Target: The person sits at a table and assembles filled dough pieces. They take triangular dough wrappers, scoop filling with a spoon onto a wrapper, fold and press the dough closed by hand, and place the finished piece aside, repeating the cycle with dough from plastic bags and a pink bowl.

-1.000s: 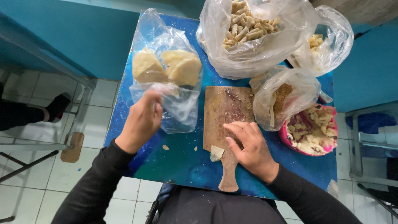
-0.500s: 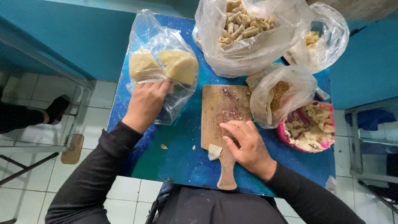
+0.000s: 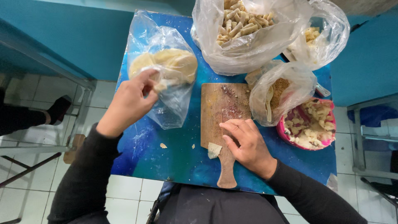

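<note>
Left hand (image 3: 129, 103) is in at the mouth of the clear dough bag (image 3: 166, 70), fingers pinched together on the plastic and a bit of the pale dough inside. That bag lies to the left of the wooden cutting board (image 3: 222, 120), well apart from it, with a strip of bare blue tabletop (image 3: 174, 153) between the two. Right hand (image 3: 248, 145) lies flat on the board's lower right part, fingers together and pressed down, gripping nothing; a small dough piece (image 3: 214, 150) sits just beside its fingertips at the board's lower left edge, where the handle begins.

The board's handle points to the table's near edge and stops just short of it. Right of the board it is crowded: a bag of brown crumbs (image 3: 282, 93) touches the board's right edge, and a pink bowl (image 3: 309, 126) of pale chunks sits beyond that, near the table's right edge. Above the board, a big bag of rolled pieces (image 3: 244, 29) overhangs its top edge. The open room is all left of the board and below the dough bag, with only two crumbs (image 3: 163, 145) lying there.
</note>
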Demonstrator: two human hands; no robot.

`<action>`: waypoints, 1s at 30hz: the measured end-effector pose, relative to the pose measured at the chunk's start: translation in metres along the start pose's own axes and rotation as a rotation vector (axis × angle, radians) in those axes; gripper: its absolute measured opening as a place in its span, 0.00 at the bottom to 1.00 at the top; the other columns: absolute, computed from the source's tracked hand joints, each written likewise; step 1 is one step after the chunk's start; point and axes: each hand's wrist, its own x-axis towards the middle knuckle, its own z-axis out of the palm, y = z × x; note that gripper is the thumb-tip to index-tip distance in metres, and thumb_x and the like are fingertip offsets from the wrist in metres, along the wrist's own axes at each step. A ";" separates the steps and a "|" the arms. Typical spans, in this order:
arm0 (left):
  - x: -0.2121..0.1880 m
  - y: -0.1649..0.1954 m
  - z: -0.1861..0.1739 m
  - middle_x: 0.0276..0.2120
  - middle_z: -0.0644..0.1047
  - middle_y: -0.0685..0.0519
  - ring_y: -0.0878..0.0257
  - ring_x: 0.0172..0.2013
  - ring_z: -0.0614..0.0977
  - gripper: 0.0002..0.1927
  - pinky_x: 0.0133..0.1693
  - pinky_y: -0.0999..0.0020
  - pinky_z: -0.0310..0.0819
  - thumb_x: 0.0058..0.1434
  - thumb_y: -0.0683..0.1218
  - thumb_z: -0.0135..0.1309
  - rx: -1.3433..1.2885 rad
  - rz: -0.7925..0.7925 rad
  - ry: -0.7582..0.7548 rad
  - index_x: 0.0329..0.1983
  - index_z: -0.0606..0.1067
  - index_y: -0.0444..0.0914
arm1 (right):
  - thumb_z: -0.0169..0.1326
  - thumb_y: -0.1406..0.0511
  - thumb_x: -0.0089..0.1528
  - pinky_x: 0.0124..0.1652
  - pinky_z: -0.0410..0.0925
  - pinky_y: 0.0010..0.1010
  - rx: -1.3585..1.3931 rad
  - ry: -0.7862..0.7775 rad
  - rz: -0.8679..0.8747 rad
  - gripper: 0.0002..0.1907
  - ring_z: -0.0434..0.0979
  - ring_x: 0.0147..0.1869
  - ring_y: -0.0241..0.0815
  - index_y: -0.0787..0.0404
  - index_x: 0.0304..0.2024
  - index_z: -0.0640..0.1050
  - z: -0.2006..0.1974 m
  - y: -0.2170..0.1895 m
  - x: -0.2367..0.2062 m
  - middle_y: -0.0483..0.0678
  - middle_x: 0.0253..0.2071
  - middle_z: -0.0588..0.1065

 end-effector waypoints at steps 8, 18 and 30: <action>-0.022 0.043 -0.021 0.47 0.80 0.51 0.66 0.48 0.79 0.18 0.51 0.69 0.75 0.65 0.34 0.48 -0.501 0.325 -0.384 0.57 0.76 0.36 | 0.61 0.69 0.58 0.50 0.68 0.39 0.014 0.021 0.011 0.20 0.73 0.50 0.52 0.59 0.53 0.78 0.001 0.001 -0.001 0.49 0.50 0.77; -0.003 0.039 0.027 0.34 0.82 0.45 0.49 0.33 0.86 0.19 0.35 0.57 0.81 0.61 0.43 0.46 0.048 -0.150 -0.702 0.55 0.74 0.40 | 0.61 0.70 0.58 0.50 0.68 0.38 0.040 0.042 0.014 0.19 0.74 0.50 0.52 0.59 0.52 0.78 0.000 0.000 -0.002 0.50 0.50 0.77; -0.013 0.049 0.117 0.45 0.83 0.45 0.55 0.47 0.86 0.19 0.46 0.64 0.79 0.65 0.40 0.56 -0.481 0.297 -0.378 0.59 0.72 0.38 | 0.59 0.68 0.63 0.49 0.71 0.25 0.487 0.115 0.233 0.29 0.78 0.50 0.33 0.63 0.65 0.65 0.008 0.018 -0.019 0.48 0.52 0.77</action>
